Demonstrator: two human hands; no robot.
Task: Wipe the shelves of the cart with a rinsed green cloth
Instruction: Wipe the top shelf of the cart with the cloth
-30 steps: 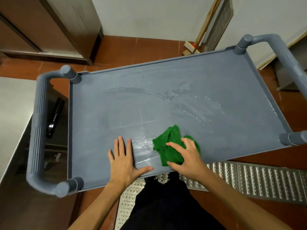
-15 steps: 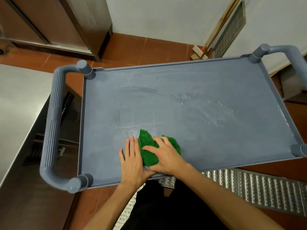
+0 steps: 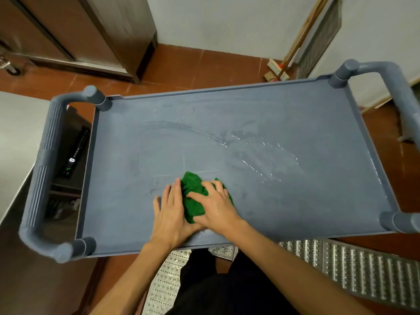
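The grey-blue cart's top shelf [image 3: 250, 123] fills the view, with wet streaks across its middle and right. A bunched green cloth [image 3: 193, 196] lies near the shelf's front edge, left of centre. My right hand [image 3: 216, 205] lies on top of the cloth, fingers bent over it and pressing it down. My left hand [image 3: 170, 208] rests flat on the shelf with straight fingers, touching the cloth's left side. The lower shelves are hidden under the top one.
Cart handles stand at the left [image 3: 43, 173] and right [image 3: 391, 71] ends. A steel counter [image 3: 16, 142] is at the left, a steel cabinet [image 3: 95, 30] behind. A broom [image 3: 293, 46] leans on the back wall. A metal floor grate [image 3: 354, 269] runs under me.
My right hand slid the cloth leftward along the front of the shelf until it met my left hand, which stayed flat on the shelf.
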